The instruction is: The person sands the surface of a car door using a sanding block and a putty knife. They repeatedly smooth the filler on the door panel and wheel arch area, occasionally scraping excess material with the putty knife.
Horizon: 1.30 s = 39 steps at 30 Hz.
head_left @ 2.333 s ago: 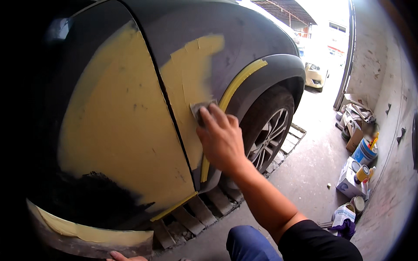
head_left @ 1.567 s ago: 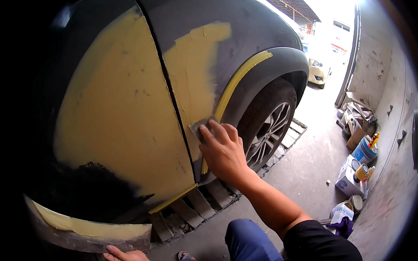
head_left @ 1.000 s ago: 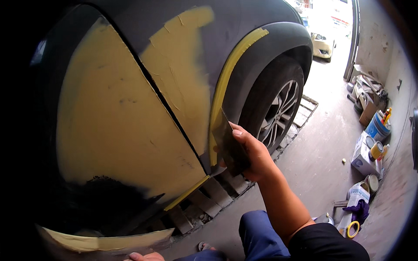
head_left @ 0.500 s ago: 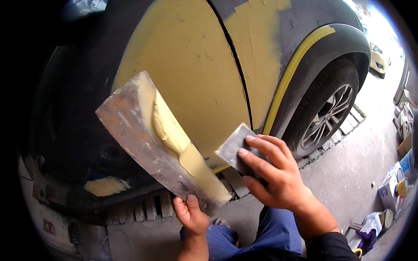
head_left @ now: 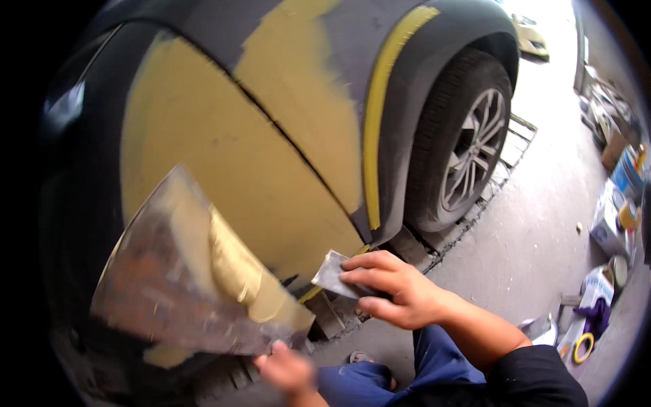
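The step in hand is judged to be the handling of filler between strokes: a large fan-shaped metal sheet, stained grey and rust-brown [head_left: 152, 285], is held well left of and below the silver-spoked wheel with its black tyre [head_left: 478, 152], and a ridge of pale yellow paste [head_left: 234, 264] is carried along its right-hand side. The dark grey car body [head_left: 224, 30], left of the wheel, is coated with a broad matt yellow patch [head_left: 217, 152]. For the next move, the paste would need to be gathered evenly on a straight, clean edge.

The sheet is pinched by its lower edge in the left hand [head_left: 288, 370], which is blurred. A small flat grey scraper [head_left: 332, 273] is clasped in the right hand [head_left: 400, 288], below and left of the wheel, its fingers laid across the face, the thumb beneath. The hands are held apart; sheet and scraper are near, apparently not touching.
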### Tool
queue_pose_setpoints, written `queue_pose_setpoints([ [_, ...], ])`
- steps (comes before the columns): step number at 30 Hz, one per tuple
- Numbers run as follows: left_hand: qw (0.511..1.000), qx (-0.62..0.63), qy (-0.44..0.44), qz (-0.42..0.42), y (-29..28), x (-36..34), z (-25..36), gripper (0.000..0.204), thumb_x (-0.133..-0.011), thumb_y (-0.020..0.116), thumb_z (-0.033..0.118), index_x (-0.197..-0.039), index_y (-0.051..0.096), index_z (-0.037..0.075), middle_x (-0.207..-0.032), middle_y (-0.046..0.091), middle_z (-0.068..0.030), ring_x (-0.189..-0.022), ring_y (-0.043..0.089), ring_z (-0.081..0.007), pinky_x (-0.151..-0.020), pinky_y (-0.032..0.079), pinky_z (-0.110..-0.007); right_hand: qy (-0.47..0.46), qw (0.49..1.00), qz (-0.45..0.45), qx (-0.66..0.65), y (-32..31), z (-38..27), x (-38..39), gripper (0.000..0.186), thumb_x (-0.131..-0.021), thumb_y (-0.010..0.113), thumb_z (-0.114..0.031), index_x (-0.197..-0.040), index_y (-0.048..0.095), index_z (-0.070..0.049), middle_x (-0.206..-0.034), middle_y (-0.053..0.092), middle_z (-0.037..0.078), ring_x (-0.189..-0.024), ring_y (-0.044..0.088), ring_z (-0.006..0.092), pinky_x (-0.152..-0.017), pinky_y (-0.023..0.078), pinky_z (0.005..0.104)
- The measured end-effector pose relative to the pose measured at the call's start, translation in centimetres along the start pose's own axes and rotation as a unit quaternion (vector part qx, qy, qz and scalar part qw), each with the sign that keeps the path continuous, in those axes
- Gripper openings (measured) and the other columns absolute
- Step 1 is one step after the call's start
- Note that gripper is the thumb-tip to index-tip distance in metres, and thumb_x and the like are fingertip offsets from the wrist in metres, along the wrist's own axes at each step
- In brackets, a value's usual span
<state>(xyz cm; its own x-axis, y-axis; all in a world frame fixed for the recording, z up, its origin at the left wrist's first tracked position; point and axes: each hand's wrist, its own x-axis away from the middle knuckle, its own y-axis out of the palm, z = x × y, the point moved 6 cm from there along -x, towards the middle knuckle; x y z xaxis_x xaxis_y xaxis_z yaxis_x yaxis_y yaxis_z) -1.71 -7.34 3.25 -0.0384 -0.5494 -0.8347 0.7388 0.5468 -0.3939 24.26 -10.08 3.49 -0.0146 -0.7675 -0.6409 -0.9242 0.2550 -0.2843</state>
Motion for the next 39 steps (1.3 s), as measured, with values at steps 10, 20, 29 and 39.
queue_pose_setpoints([
  [10, 0.877, -0.109, 0.203, -0.421, -3.3, -4.1, -7.6, 0.018, -0.093, 0.055, 0.011, -0.103, 0.065, -0.001, -0.096, 0.066, -0.0165, -0.085, 0.063, -0.0320, -0.074, 0.051, -0.040, 0.275, 0.774, 0.257, -0.509, -6.4, 3.1, 1.7, 0.055, -0.096, 0.055, -0.030, -0.144, 0.043, -0.005, -0.133, 0.054, 0.010, -0.119, 0.054, 0.0192, -0.094, 0.049, 0.0367],
  [20, 0.687, -0.208, 0.172, -0.675, -21.1, -7.2, -12.4, 0.019, -0.091, 0.063, 0.017, -0.103, 0.066, 0.003, -0.086, 0.065, -0.0167, -0.079, 0.064, -0.0359, -0.069, 0.052, -0.046, 0.339, 0.857, 0.309, -0.236, -4.4, 0.1, -4.9, 0.054, -0.095, 0.052, -0.026, -0.142, 0.047, 0.000, -0.145, 0.047, 0.022, -0.139, 0.041, 0.0338, -0.116, 0.032, 0.0399],
  [29, 0.607, -0.271, -0.079, -0.742, -22.4, -9.0, -13.0, 0.031, -0.101, 0.050, 0.030, -0.120, 0.062, 0.008, -0.099, 0.066, -0.0297, -0.095, 0.062, -0.0504, -0.079, 0.050, -0.055, 0.390, 0.816, 0.415, -0.102, -2.4, 0.3, -9.7, 0.054, -0.097, 0.053, -0.029, -0.142, 0.047, -0.001, -0.144, 0.045, 0.021, -0.129, 0.045, 0.0416, -0.111, 0.037, 0.0458],
  [39, 0.551, -0.302, -0.103, -0.771, -22.7, -8.8, -15.9, 0.033, -0.101, 0.049, 0.030, -0.122, 0.061, 0.007, -0.100, 0.067, -0.0298, -0.096, 0.062, -0.0510, -0.080, 0.051, -0.054, 0.387, 0.813, 0.429, -0.077, -0.3, -1.0, -11.4, 0.052, -0.096, 0.054, -0.026, -0.142, 0.049, -0.002, -0.143, 0.045, 0.023, -0.125, 0.048, 0.0415, -0.110, 0.038, 0.0472],
])
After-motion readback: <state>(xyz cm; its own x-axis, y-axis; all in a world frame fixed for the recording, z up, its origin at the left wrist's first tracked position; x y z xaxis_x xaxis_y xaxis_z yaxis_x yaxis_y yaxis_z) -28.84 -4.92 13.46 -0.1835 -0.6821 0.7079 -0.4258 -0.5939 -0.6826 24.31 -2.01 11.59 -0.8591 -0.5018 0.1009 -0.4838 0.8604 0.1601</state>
